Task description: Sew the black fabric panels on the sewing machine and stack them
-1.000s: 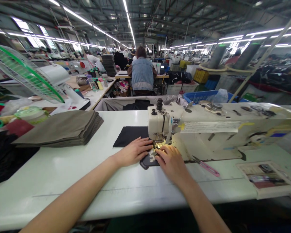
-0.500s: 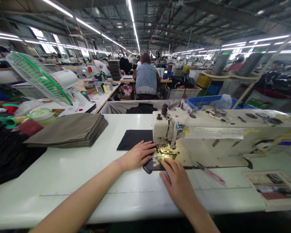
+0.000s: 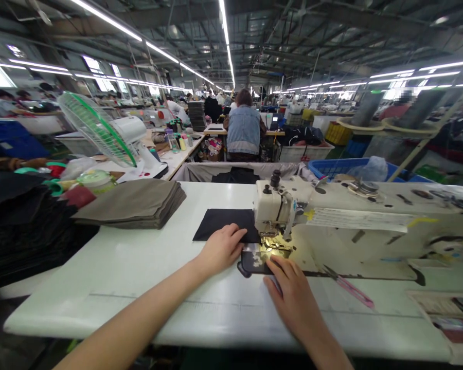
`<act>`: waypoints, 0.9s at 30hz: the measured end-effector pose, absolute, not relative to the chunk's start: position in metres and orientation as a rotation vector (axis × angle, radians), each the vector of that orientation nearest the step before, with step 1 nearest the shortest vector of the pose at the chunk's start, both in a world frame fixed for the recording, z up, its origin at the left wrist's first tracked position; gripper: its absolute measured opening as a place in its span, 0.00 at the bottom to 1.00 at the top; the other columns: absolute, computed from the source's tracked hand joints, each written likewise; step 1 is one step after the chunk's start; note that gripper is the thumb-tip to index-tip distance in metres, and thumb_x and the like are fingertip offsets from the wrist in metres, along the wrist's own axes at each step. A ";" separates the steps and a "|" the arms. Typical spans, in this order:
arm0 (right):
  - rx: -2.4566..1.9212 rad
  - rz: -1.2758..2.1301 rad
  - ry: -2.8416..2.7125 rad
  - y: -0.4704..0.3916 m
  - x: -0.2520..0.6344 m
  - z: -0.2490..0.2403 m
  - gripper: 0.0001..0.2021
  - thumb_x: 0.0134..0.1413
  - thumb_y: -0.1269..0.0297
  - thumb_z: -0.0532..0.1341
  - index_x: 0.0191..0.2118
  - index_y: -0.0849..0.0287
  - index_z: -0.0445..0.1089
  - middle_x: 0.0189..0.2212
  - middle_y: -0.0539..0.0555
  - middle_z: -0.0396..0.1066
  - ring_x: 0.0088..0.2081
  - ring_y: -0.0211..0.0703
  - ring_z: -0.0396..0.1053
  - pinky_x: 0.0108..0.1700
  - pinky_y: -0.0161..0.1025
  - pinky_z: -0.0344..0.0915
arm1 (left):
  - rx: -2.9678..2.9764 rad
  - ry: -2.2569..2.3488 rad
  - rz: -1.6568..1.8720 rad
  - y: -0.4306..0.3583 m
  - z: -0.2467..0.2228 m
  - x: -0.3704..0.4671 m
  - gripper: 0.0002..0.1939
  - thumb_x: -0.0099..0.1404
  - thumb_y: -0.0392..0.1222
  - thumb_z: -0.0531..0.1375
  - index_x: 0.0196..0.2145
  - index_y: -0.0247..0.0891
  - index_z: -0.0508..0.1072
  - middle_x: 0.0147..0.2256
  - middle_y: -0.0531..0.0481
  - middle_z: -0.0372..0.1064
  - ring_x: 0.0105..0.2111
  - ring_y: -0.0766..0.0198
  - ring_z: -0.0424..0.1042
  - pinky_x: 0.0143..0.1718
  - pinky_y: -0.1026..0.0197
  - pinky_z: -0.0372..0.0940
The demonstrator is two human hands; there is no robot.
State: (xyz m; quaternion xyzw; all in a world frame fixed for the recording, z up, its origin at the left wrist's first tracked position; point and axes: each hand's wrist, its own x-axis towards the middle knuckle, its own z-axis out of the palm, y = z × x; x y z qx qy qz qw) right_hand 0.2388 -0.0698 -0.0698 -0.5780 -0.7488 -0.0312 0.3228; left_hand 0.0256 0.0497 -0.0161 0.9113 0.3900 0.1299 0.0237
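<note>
Cloth (image 3: pixel 221 223): one piece, black, matte, thin, four-sided, lying flat on the table (image 3: pixel 139 272). Long axis left to right, roughly parallel with the table's near edge; right end at the head of the sewing machine (image 3: pixel 351 205), beside the lit needle area. Left end slants in view, with bare table beyond it and along the far edge.

Left hand (image 3: pixel 224 244): on the cloth's near edge, toward its right end; fingers bent and close together, thumb slightly apart, pinching nothing visible.

Right hand (image 3: pixel 291 288): fingertips at the near edge of the machine bed, apart from the cloth; fingers loosely curved and close together, thumb spread away.

Table: pale, smooth, glossy, rounded front edge; open surface left of the left arm.

Machine: cream casing, worn bed, paper strip on its arm. Snips (image 3: pixel 353 293): pink handle, metal blades, right of the right hand, pointing toward the machine. Tray (image 3: pixel 449 329): shallow, far right, small items inside.

Brown stack (image 3: pixel 127 203): layered fabric, left of the cloth, well apart. Black stack (image 3: pixel 19 226): uneven layers, far left. Fan (image 3: pixel 96 126): white, green-rimmed, behind the brown stack. Basket (image 3: pixel 324 167): blue plastic, behind the machine.
</note>
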 end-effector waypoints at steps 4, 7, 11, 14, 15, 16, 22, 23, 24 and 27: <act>-1.441 -0.139 -1.989 -0.069 0.244 -0.077 0.15 0.68 0.59 0.54 0.54 0.57 0.69 0.52 0.59 0.72 0.54 0.54 0.69 0.55 0.52 0.67 | 2.743 1.493 0.259 0.049 -0.012 0.017 0.32 0.68 0.52 0.61 0.64 0.33 0.64 0.64 0.34 0.59 0.63 0.43 0.60 0.62 0.44 0.58; -1.370 -0.225 -2.004 -0.067 0.247 -0.084 0.17 0.70 0.54 0.52 0.54 0.58 0.69 0.51 0.60 0.73 0.52 0.53 0.70 0.54 0.51 0.67 | 2.649 1.738 0.214 0.062 0.009 -0.011 0.26 0.71 0.46 0.57 0.63 0.37 0.65 0.63 0.39 0.62 0.62 0.51 0.62 0.63 0.51 0.58; -1.299 -0.320 -2.009 -0.064 0.249 -0.087 0.20 0.70 0.51 0.50 0.53 0.59 0.69 0.49 0.60 0.74 0.49 0.53 0.71 0.52 0.49 0.67 | 2.386 2.208 0.194 0.090 0.053 -0.082 0.16 0.73 0.34 0.50 0.51 0.30 0.75 0.52 0.33 0.71 0.56 0.48 0.68 0.56 0.48 0.64; -1.288 -0.350 -2.008 -0.063 0.249 -0.088 0.20 0.70 0.50 0.50 0.53 0.59 0.69 0.48 0.60 0.74 0.48 0.52 0.72 0.51 0.49 0.67 | 2.169 2.365 0.103 0.108 0.072 -0.132 0.12 0.72 0.39 0.57 0.48 0.31 0.75 0.49 0.37 0.72 0.50 0.50 0.72 0.51 0.45 0.68; -1.289 -0.351 -2.010 -0.063 0.250 -0.089 0.20 0.70 0.50 0.50 0.53 0.59 0.69 0.48 0.59 0.74 0.48 0.52 0.72 0.51 0.49 0.67 | 2.132 2.360 0.076 0.113 0.075 -0.144 0.13 0.72 0.42 0.59 0.50 0.33 0.73 0.50 0.40 0.71 0.49 0.52 0.73 0.50 0.46 0.69; -1.291 -0.348 -2.011 -0.063 0.250 -0.089 0.20 0.70 0.50 0.50 0.53 0.59 0.69 0.48 0.59 0.75 0.48 0.52 0.72 0.51 0.49 0.67 | 2.105 2.340 0.053 0.117 0.075 -0.152 0.15 0.71 0.44 0.61 0.51 0.35 0.72 0.51 0.42 0.71 0.48 0.54 0.73 0.49 0.47 0.70; -1.271 -0.313 -2.017 -0.063 0.254 -0.091 0.19 0.69 0.51 0.52 0.54 0.57 0.69 0.49 0.59 0.75 0.48 0.53 0.73 0.50 0.50 0.68 | 1.999 2.208 0.115 0.131 0.070 -0.167 0.15 0.71 0.45 0.61 0.52 0.36 0.72 0.50 0.44 0.70 0.47 0.56 0.73 0.47 0.49 0.71; -1.261 -0.320 -2.023 -0.063 0.254 -0.090 0.19 0.69 0.51 0.52 0.54 0.56 0.69 0.48 0.58 0.75 0.48 0.53 0.73 0.50 0.49 0.69 | 1.978 2.195 0.161 0.132 0.069 -0.169 0.15 0.71 0.45 0.61 0.51 0.35 0.72 0.50 0.44 0.71 0.46 0.56 0.74 0.47 0.49 0.71; -1.253 -0.328 -2.027 -0.062 0.255 -0.090 0.18 0.69 0.51 0.52 0.54 0.56 0.69 0.48 0.58 0.75 0.48 0.53 0.73 0.49 0.49 0.69 | 1.953 2.187 0.215 0.133 0.067 -0.173 0.15 0.71 0.45 0.61 0.51 0.35 0.72 0.49 0.44 0.71 0.46 0.57 0.74 0.47 0.50 0.72; -1.233 -0.343 -2.025 -0.062 0.255 -0.090 0.18 0.69 0.51 0.53 0.54 0.56 0.69 0.48 0.58 0.76 0.48 0.53 0.73 0.49 0.49 0.69 | 1.853 2.197 0.423 0.130 0.065 -0.186 0.15 0.71 0.46 0.62 0.50 0.35 0.73 0.48 0.45 0.72 0.44 0.57 0.74 0.44 0.51 0.72</act>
